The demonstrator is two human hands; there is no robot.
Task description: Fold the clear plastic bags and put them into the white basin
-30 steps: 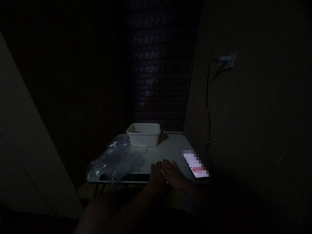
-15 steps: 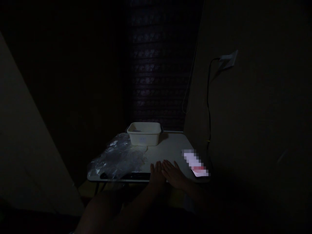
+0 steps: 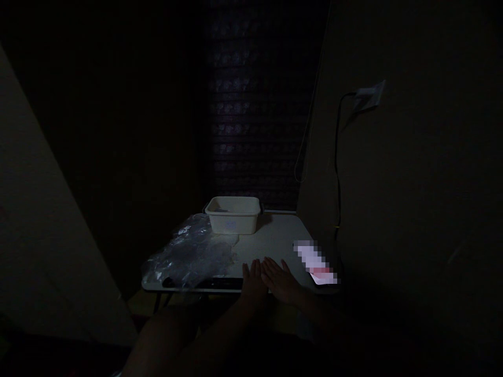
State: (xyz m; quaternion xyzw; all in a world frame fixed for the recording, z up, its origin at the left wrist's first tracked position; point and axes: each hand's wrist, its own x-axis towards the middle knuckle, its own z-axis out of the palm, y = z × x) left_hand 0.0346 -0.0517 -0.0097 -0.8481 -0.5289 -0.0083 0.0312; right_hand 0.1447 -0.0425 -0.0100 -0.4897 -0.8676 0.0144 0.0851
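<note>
My left hand (image 3: pixel 253 281) lies flat at the near edge of a small white table (image 3: pixel 275 233), its fingers stretched forward. Close beside it, my right hand (image 3: pixel 280 280) rests palm down with the fingers extended, and the two hands touch or nearly touch. Neither holds anything. A lit phone (image 3: pixel 314 262), its screen pixelated, lies to the right of my right hand. Left of my left hand are a crumpled clear plastic sheet or bag (image 3: pixel 188 254) and a dark strip (image 3: pixel 220 284) along the front edge.
A white tub (image 3: pixel 233 222) with dark side handles stands at the back of the table. Behind is a dark blind (image 3: pixel 236 110) with a hanging cord. A black cable (image 3: pixel 337 157) runs down the right wall from a socket (image 3: pixel 369 97). The room is very dim.
</note>
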